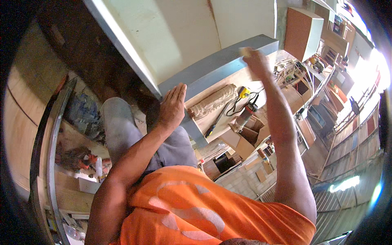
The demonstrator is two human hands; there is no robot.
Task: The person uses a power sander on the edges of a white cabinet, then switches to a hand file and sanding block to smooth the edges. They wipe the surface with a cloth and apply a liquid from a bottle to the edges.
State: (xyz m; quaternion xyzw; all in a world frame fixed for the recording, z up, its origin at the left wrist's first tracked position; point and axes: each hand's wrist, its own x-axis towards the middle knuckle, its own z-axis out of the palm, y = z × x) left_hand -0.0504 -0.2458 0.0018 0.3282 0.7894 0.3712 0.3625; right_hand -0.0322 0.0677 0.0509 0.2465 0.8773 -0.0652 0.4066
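Hands wide apart here, both at the grey strip (216, 67) edging the pale panel (183, 32): the left hand (173, 107) is stretched out flat over the strip's left end, fingers straight and side by side. Moving right, on the near side of the strip, there's a brown ridged bundle (212, 101), then a yellow-and-black tool (244, 92) and a cylindrical power tool (244, 117). And over at the strip's right end, the right hand (257, 64) has its fingers curled, though I cannot tell whether they're clamped on anything.
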